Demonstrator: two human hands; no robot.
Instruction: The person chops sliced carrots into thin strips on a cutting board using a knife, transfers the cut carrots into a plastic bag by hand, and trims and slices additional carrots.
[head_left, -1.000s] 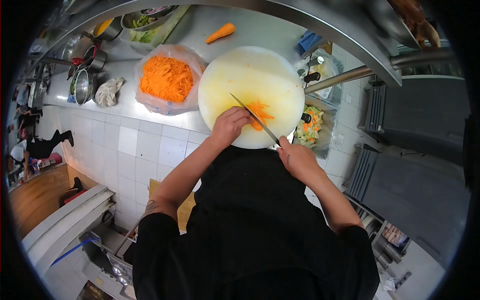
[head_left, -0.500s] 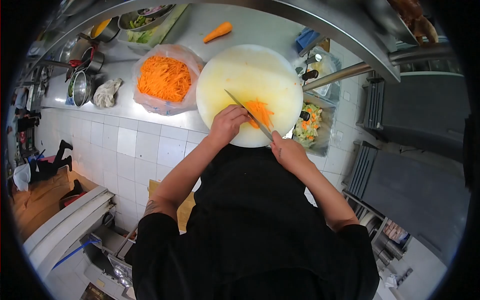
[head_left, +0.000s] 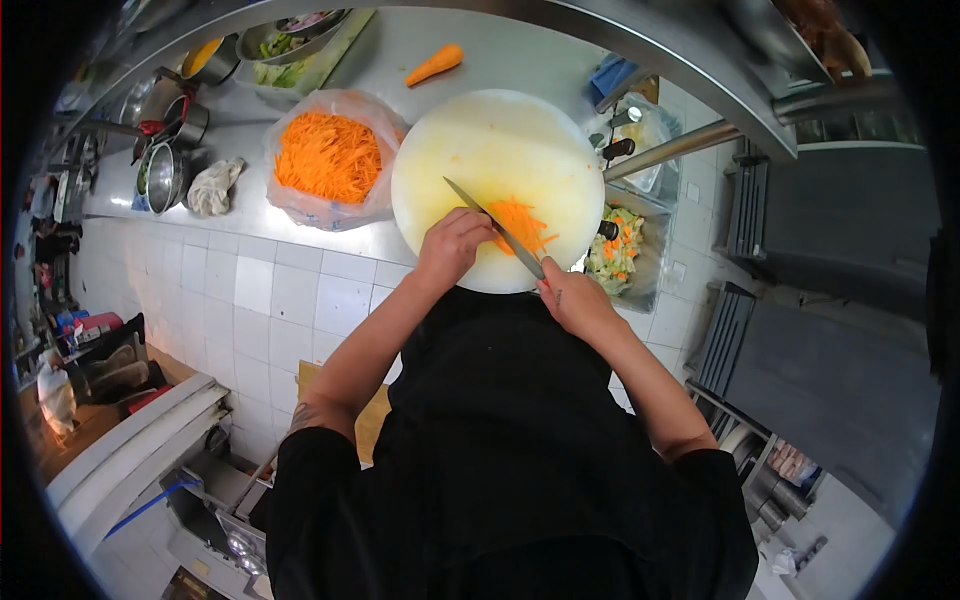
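My right hand (head_left: 575, 297) is wrapped round the handle of a knife (head_left: 497, 224), its blade slanting up and left over a round white cutting board (head_left: 500, 130). Closed at the left side of the blade, my left hand (head_left: 452, 245) has its fingertips bent down on the board; what they press on is hidden. Thin orange carrot strips (head_left: 525, 226) lie just right of the blade. To the left of the board stands a plastic bag (head_left: 285, 205) full of shredded carrot (head_left: 328, 157). A whole carrot (head_left: 435, 65) rests on the counter above the board.
A crumpled cloth (head_left: 214, 187) and metal bowls (head_left: 165, 178) are on the left of the counter (head_left: 400, 30). A bin of vegetable scraps (head_left: 615, 250) is right of the board. A metal rail (head_left: 675, 150) crosses the upper right. Another person (head_left: 58, 395) is far left.
My right hand and the knife have shifted left and slightly up, and my left hand slightly left. More carrot strips lie spread beside the blade. The other person at the far left has moved.
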